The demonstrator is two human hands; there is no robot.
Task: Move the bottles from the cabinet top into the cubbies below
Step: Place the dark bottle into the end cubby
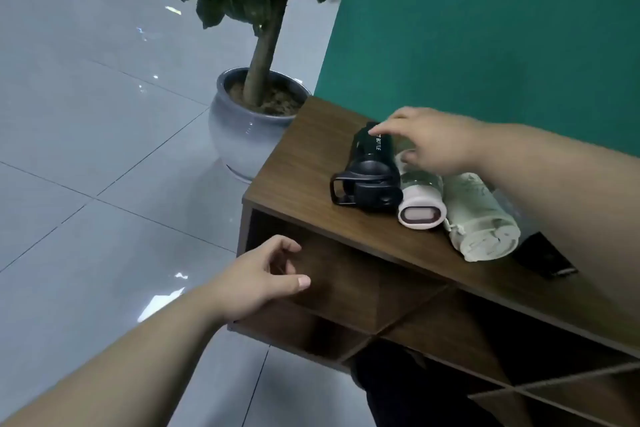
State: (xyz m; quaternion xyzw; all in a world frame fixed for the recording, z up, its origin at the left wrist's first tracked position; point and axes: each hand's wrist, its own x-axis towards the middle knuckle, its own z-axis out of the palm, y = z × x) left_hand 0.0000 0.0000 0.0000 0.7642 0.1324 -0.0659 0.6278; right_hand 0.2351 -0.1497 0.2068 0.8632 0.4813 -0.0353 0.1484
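Three bottles lie side by side on the brown cabinet top (304, 163): a dark green bottle (372, 163) with a black handled cap, a small bottle with a pink cap (420, 208), and a pale cream patterned bottle (481, 218). My right hand (433, 140) hovers over the far ends of the dark and pink-capped bottles, fingertips touching the dark one, not gripping it. My left hand (263, 274) floats loosely open, holding nothing, in front of the upper left cubby (346, 277).
A potted plant in a grey ceramic pot (242, 135) stands on the tiled floor left of the cabinet. A green wall (485, 28) backs the cabinet. A black flat object (547, 256) lies at the right of the top. More cubbies (450, 340) sit below.
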